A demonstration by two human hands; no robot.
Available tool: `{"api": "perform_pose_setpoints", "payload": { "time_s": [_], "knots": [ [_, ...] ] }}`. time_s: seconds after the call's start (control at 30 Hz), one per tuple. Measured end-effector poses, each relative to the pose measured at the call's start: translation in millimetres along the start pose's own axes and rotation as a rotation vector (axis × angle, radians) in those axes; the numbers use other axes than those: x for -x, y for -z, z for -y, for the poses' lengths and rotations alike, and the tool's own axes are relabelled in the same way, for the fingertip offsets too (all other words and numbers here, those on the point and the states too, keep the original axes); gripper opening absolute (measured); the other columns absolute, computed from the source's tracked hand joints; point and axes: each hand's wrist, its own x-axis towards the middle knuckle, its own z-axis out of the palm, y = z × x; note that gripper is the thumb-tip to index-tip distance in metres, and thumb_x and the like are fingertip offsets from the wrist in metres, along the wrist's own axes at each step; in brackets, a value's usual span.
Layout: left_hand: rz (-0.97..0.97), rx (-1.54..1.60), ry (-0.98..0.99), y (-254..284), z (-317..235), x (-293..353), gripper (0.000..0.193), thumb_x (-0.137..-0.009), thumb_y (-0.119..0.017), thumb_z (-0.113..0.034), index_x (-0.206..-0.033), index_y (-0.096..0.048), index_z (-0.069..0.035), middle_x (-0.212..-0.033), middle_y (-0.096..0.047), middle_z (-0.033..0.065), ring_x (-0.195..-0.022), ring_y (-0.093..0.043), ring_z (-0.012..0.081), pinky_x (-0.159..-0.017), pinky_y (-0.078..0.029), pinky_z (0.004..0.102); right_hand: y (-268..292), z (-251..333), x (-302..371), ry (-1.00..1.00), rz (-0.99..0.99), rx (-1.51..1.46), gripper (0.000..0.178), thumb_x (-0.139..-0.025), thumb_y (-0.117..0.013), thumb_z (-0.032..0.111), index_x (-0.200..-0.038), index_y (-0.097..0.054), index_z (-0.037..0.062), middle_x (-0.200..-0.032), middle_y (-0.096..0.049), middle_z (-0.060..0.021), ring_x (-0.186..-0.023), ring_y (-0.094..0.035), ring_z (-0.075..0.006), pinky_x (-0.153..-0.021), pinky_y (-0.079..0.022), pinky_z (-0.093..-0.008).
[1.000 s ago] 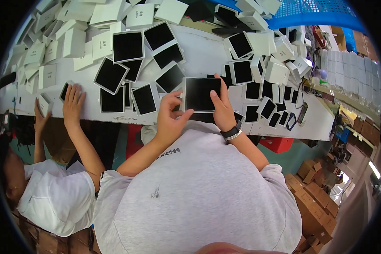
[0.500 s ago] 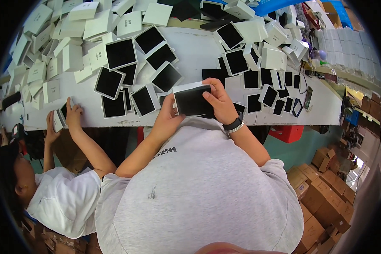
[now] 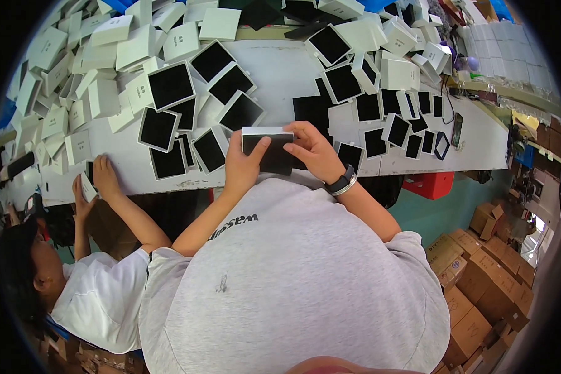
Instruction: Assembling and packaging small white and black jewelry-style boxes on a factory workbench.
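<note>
In front of my chest I hold a small white box [image 3: 274, 157] with a dark inner face, tilted so its white side edge is up. My left hand [image 3: 243, 163] grips its left side, the thumb pressed on the dark face. At its right side is my right hand [image 3: 315, 153], with fingers on the top right corner and the thumb bent against the dark face. Just left of my hands lie open white boxes with black insides [image 3: 210, 148], partly overlapping. A flat black sheet [image 3: 310, 115] lies on the table beyond my right hand.
White cartons [image 3: 103, 96] are heaped at the far left. More black-lined boxes [image 3: 345, 83] and small trays [image 3: 396, 129] spread to the right, near a phone [image 3: 457, 129]. A co-worker's hands [image 3: 105, 179] hold a box at left. Below right are a red stool [image 3: 431, 184] and cardboard boxes [image 3: 474, 324].
The held box has tilted, its white edge now facing up, and moved slightly left. My left thumb has come onto its dark face. My view has shifted slightly.
</note>
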Motion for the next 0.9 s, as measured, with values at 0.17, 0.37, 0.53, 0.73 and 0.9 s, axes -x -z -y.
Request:
{"api": "perform_pose_setpoints", "payload": {
  "time_s": [0.17, 0.37, 0.53, 0.73, 0.9],
  "knots": [
    [0.002, -0.109, -0.107, -2, 1, 5, 0.037, -0.087, -0.065, -0.03, -0.106, -0.053, -0.001, -0.094, -0.063, 0.0106, -0.085, -0.059, 0.0157, -0.076, -0.046, 0.0281, -10, 13, 2, -0.148, -0.097, 0.368, 0.037, -0.086, -0.059, 0.001, -0.118, -0.041, 0.0061, -0.104, -0.056, -0.0059, -0.085, -0.055, -0.0062, -0.071, -0.046, -0.0192],
    [-0.099, -0.066, -0.015, -2, -2, -3, 0.031, -0.091, -0.06, -0.028, -0.105, -0.056, 0.0, -0.091, -0.064, 0.0113, -0.085, -0.06, 0.0158, -0.077, -0.046, 0.0278, -13, 7, 6, 0.025, -0.155, 0.246, 0.048, -0.083, -0.064, 0.003, -0.123, -0.038, 0.0025, -0.099, -0.061, -0.0098, -0.09, -0.06, -0.0111, -0.075, -0.049, -0.0241],
    [-0.041, -0.056, -0.026, -3, 4, -9, 0.031, -0.091, -0.059, -0.028, -0.105, -0.056, 0.0, -0.093, -0.063, 0.0089, -0.086, -0.058, 0.0154, -0.078, -0.045, 0.0266, -11, 6, 3, -0.162, -0.032, 0.503, 0.051, -0.083, -0.063, 0.003, -0.126, -0.036, -0.0014, -0.108, -0.061, -0.0131, -0.096, -0.061, -0.0162, -0.081, -0.049, -0.028],
    [-0.101, 0.198, 0.057, 1, 30, -20, 0.034, -0.097, -0.045, -0.031, -0.11, -0.055, 0.0, -0.098, -0.062, 0.0117, -0.09, -0.056, 0.0168, -0.081, -0.043, 0.0286, -9, 13, -12, -0.167, 0.074, 0.604, 0.05, -0.083, -0.062, 0.003, -0.126, -0.037, -0.0027, -0.112, -0.06, -0.0133, -0.098, -0.06, -0.0156, -0.084, -0.048, -0.0287],
    [0.066, -0.123, -0.027, 13, -9, -15, 0.07, -0.081, -0.068, -0.017, -0.137, -0.028, -0.003, -0.119, -0.053, 0.0207, -0.11, -0.054, 0.0286, -0.095, -0.04, 0.0325, 6, -16, -30, -0.209, 0.048, 0.483, 0.052, -0.081, -0.067, 0.009, -0.125, -0.042, -0.0024, -0.095, -0.062, -0.0104, -0.084, -0.06, -0.0147, -0.076, -0.049, -0.0292]
  ]
}}
